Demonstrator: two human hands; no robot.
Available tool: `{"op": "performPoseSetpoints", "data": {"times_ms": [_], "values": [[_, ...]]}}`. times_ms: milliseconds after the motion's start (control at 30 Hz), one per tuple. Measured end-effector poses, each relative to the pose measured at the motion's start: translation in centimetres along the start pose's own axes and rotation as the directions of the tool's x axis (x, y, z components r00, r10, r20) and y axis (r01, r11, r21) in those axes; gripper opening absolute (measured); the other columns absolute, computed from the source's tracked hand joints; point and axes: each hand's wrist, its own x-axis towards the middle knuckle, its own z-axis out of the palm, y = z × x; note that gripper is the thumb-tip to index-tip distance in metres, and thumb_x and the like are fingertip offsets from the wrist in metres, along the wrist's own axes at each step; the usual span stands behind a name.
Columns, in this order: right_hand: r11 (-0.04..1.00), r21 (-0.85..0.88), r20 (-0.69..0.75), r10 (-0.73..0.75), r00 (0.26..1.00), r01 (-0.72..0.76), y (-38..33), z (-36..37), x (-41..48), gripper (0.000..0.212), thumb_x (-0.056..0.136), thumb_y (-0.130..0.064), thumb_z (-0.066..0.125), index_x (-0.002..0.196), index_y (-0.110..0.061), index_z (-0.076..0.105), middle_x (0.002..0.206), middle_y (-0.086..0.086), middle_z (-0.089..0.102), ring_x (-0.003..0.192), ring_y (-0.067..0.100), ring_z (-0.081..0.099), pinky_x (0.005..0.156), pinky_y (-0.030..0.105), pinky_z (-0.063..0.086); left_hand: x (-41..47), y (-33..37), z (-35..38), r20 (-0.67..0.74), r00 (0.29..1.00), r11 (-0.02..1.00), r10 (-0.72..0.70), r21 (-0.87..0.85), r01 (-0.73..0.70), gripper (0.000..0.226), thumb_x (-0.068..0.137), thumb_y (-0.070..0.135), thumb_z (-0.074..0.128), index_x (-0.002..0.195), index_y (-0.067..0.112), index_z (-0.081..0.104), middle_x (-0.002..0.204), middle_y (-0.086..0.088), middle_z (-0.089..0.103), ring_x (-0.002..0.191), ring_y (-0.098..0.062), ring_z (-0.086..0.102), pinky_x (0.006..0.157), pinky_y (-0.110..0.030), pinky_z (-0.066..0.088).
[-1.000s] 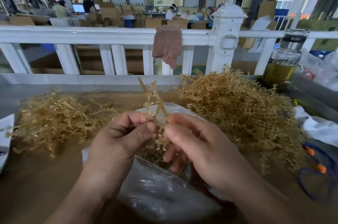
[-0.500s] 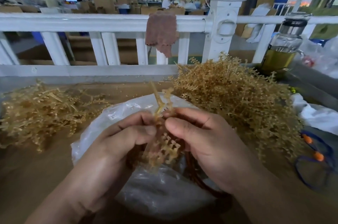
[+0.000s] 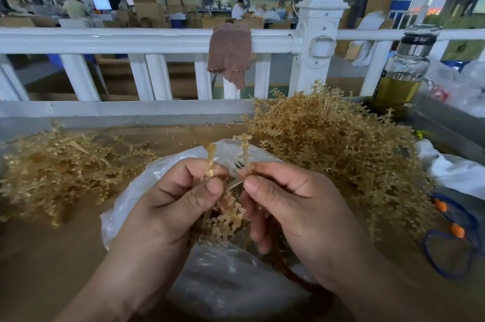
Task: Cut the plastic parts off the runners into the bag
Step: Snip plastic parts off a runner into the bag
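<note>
Left hand (image 3: 168, 206) and right hand (image 3: 296, 206) each pinch an upright runner (image 3: 210, 161) stem, parts (image 3: 228, 216) dangling between them, right over the bag (image 3: 231, 285)

— What's in your fingers?
— My left hand (image 3: 168, 208) and right hand (image 3: 296, 206) each pinch a tan branched plastic runner (image 3: 228, 216), centre frame.
— Above what?
— The crinkled clear plastic bag (image 3: 231, 285), lower centre.
</note>
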Motion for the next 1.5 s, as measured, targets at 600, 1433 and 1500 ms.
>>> {"op": "performPoseSetpoints", "data": {"times_ms": [600, 1433, 1500], "values": [[0.996, 0.019, 0.024, 0.086, 0.996, -0.087, -0.4, -1.2, 0.0, 0.012, 0.092, -0.028, 0.063, 0.095, -0.023, 0.074, 0.067, 0.002, 0.067, 0.044, 0.015, 0.057, 0.039, 0.024, 0.044, -0.5, 1.1, -0.8, -0.03, 0.998, 0.991, -0.058, 0.115, 0.061, 0.048, 0.063, 0.045, 0.091, 0.099, 0.016, 0.076, 0.088, -0.018, 0.073, 0.076, -0.027, 0.066, 0.063, -0.03, 0.054], [0.978, -0.139, -0.053, 0.149, 0.987, -0.155, 0.3, -1.3, 0.1, 0.012, 0.092, -0.039, 0.061, 0.097, -0.032, 0.07, 0.067, 0.001, 0.069, 0.046, 0.017, 0.06, 0.04, 0.026, 0.045, -0.3, 0.3, 0.6, -0.073, 0.993, 0.996, -0.089, -0.03, 0.087, 0.02, 0.065, 0.02, 0.084, 0.08, 0.016, 0.071, 0.072, -0.012, 0.07, 0.059, -0.019, 0.067, 0.052, -0.025, 0.053], [0.955, -0.272, -0.1, 0.09, 0.991, -0.115, 0.2, -1.7, 0.1, 0.008, 0.093, -0.04, 0.059, 0.096, -0.036, 0.067, 0.071, -0.004, 0.069, 0.048, 0.015, 0.063, 0.042, 0.025, 0.048, -0.3, 0.4, 0.5, -0.078, 0.994, 0.997, -0.078, -0.016, 0.077, 0.027, 0.061, 0.023, 0.09, 0.08, 0.017, 0.072, 0.074, -0.01, 0.07, 0.061, -0.017, 0.066, 0.055, -0.025, 0.055]]}}
